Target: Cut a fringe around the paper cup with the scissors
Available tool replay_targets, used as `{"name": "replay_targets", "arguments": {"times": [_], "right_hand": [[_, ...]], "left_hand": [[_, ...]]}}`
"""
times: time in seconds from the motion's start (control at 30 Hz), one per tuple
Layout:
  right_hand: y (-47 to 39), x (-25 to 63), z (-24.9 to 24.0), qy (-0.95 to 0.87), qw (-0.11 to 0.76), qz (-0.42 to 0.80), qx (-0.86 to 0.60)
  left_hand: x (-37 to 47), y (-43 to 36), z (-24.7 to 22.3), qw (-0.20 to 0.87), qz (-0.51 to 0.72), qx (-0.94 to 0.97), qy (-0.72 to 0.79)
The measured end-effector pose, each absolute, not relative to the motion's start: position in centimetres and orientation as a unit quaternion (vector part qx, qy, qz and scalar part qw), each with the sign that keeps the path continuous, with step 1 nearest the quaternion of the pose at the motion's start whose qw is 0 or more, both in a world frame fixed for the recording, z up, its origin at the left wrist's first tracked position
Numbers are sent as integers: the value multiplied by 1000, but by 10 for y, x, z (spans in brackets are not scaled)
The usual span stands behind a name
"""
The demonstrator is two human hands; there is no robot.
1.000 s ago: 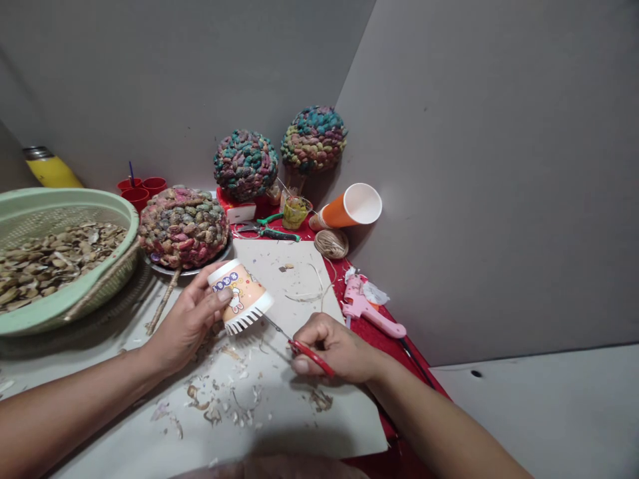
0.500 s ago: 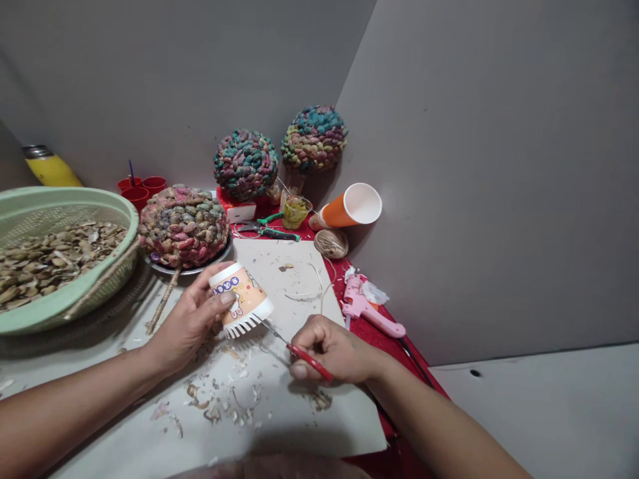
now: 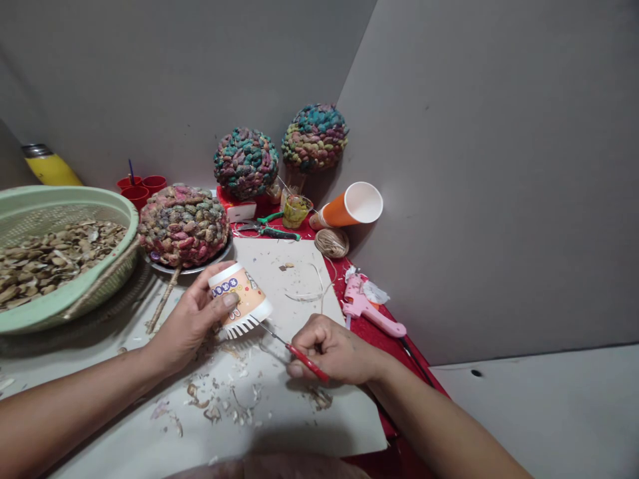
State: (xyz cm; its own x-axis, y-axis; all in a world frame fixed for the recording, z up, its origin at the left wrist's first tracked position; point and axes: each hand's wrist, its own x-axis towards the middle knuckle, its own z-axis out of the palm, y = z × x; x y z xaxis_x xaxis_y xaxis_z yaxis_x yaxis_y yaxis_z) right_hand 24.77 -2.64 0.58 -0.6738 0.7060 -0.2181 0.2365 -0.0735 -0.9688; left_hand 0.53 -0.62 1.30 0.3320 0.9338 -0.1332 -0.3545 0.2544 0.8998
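Note:
A tilted paper cup [image 3: 244,291] with a printed orange band is gripped by my left hand [image 3: 200,313], thumb on its side and fingers behind. Short slits along the cup's lower edge form a fringe of narrow strips. My right hand [image 3: 332,349] is closed round the red handles of a pair of scissors [image 3: 307,359]. The blades point up and left and meet the cup's fringed edge, right of the cut strips. Below the hands, shavings and scraps [image 3: 214,406] lie on the white board [image 3: 289,426].
At left stands a green basket [image 3: 100,286] of shells, beside a nut-covered ball [image 3: 184,226] in a dish. Behind are two colourful balls [image 3: 245,163], pliers [image 3: 274,233], an orange cup [image 3: 344,206] and twine [image 3: 331,243]. A pink glue gun [image 3: 372,313] lies at right.
The scissors and my right hand have shifted very slightly left, and the red handles look closer together. My left thumb has moved slightly on the cup.

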Motion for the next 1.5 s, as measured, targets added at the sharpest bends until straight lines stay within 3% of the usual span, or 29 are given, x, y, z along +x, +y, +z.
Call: {"name": "replay_targets", "arguments": {"times": [0.37, 1.5], "right_hand": [[-29, 248, 6, -640, 117, 665, -366], [-26, 250, 2, -647, 155, 653, -361]], "left_hand": [[7, -3, 14, 706, 485, 379, 349], [8, -4, 13, 683, 498, 393, 362]]}}
